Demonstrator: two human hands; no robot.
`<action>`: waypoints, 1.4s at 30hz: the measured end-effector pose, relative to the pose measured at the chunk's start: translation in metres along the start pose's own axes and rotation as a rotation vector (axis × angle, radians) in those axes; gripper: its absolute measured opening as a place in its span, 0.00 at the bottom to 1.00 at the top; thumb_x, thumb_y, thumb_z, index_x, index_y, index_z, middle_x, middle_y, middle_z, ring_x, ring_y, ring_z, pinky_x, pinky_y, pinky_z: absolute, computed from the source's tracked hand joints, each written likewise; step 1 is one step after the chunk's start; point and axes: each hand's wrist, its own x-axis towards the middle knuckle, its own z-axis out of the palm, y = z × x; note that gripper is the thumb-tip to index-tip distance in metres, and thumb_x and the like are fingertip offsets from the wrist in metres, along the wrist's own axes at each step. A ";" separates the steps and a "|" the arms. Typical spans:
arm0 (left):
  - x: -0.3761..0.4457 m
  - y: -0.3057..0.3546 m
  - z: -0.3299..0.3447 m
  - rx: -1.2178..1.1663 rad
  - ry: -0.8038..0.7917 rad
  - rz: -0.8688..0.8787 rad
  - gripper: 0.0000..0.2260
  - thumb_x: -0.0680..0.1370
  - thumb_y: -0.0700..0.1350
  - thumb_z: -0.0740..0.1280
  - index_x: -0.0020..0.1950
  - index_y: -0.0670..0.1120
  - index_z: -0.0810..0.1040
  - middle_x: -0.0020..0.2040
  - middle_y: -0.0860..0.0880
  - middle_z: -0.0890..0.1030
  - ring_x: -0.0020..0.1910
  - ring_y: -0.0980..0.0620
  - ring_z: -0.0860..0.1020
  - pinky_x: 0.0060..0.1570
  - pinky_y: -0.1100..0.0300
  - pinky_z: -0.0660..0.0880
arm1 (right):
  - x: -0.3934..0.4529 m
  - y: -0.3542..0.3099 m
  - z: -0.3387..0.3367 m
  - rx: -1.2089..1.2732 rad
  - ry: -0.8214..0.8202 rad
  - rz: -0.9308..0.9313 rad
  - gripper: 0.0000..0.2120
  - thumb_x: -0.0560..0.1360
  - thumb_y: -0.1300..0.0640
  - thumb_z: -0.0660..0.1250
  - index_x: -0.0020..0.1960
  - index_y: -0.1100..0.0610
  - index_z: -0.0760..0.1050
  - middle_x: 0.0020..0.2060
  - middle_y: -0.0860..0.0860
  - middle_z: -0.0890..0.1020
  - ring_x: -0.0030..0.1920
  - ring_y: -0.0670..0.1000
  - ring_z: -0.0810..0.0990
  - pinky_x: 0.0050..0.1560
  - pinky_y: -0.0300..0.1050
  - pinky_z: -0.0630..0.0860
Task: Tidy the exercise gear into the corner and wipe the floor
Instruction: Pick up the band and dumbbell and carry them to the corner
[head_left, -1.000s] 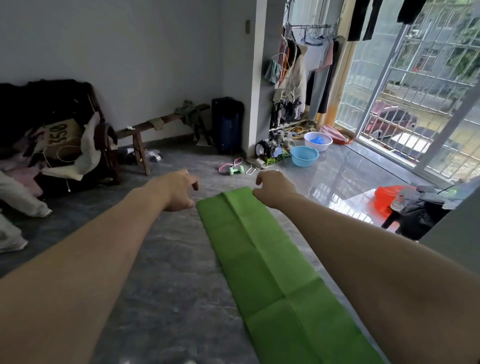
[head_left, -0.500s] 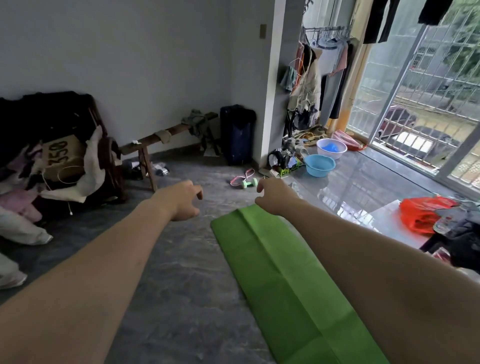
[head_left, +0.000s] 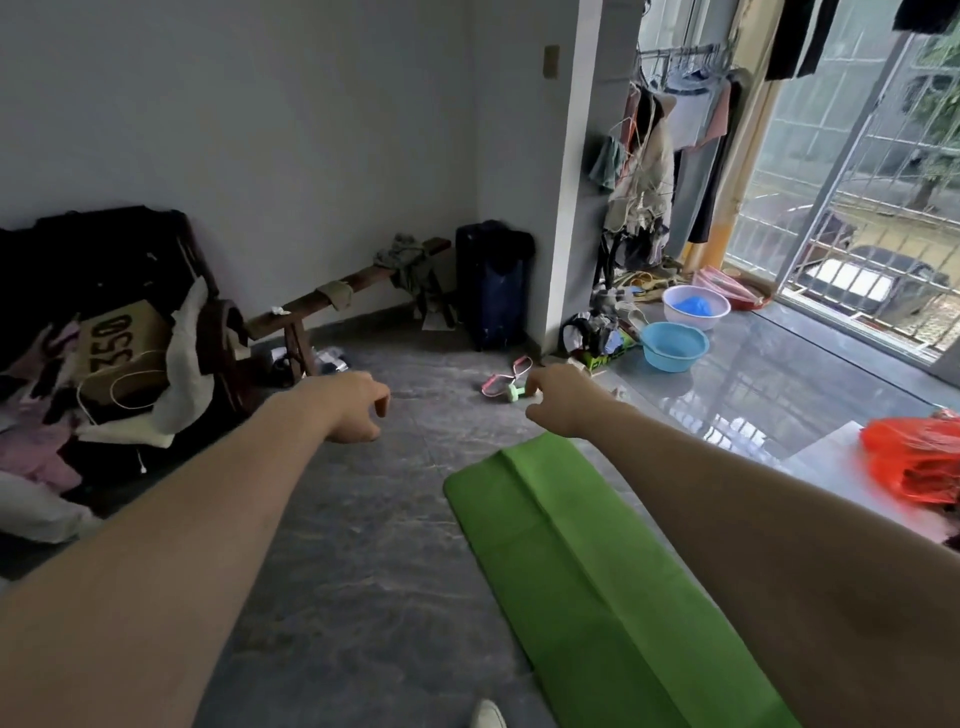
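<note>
A folded green exercise mat (head_left: 576, 561) lies lengthwise on the grey floor, running from the bottom right toward the middle. My right hand (head_left: 563, 400) hovers past the mat's far end, fingers curled down, holding nothing. My left hand (head_left: 353, 405) hangs over bare floor left of the mat, fingers loosely bent and apart, empty. Beyond my right hand a small mint-green dumbbell (head_left: 511, 392) and a pink resistance band (head_left: 504, 376) lie on the floor.
A wooden bench (head_left: 332, 304) and a dark suitcase (head_left: 493, 286) stand along the back wall. Piled clothes and a box (head_left: 104, 353) fill the left. Two basins (head_left: 674, 345) sit by a wall pillar. A red bag (head_left: 914, 457) lies at right. My shoe tip (head_left: 488, 716) shows below.
The view has moved forward and tilted up. Both hands have come off the mat's far end and now reach beyond it toward the dumbbell, the right one leading.
</note>
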 end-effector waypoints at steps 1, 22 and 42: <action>0.016 -0.009 -0.011 -0.008 -0.009 0.000 0.11 0.75 0.50 0.67 0.57 0.55 0.75 0.57 0.51 0.73 0.57 0.50 0.74 0.58 0.52 0.73 | 0.019 0.001 -0.002 -0.015 -0.026 -0.006 0.16 0.72 0.54 0.64 0.60 0.54 0.75 0.57 0.55 0.78 0.56 0.57 0.77 0.54 0.49 0.75; 0.273 -0.195 -0.075 -0.151 -0.004 -0.035 0.04 0.74 0.50 0.68 0.47 0.58 0.75 0.49 0.54 0.77 0.49 0.52 0.77 0.50 0.54 0.76 | 0.331 -0.020 0.000 -0.075 -0.183 -0.011 0.16 0.77 0.55 0.62 0.62 0.60 0.75 0.59 0.57 0.78 0.59 0.58 0.76 0.53 0.43 0.70; 0.534 -0.434 -0.148 -0.195 0.008 0.025 0.08 0.73 0.48 0.68 0.52 0.55 0.76 0.50 0.52 0.78 0.48 0.52 0.78 0.50 0.53 0.78 | 0.656 -0.110 0.032 0.099 -0.147 0.143 0.19 0.73 0.55 0.66 0.63 0.56 0.74 0.60 0.56 0.78 0.54 0.55 0.77 0.53 0.42 0.73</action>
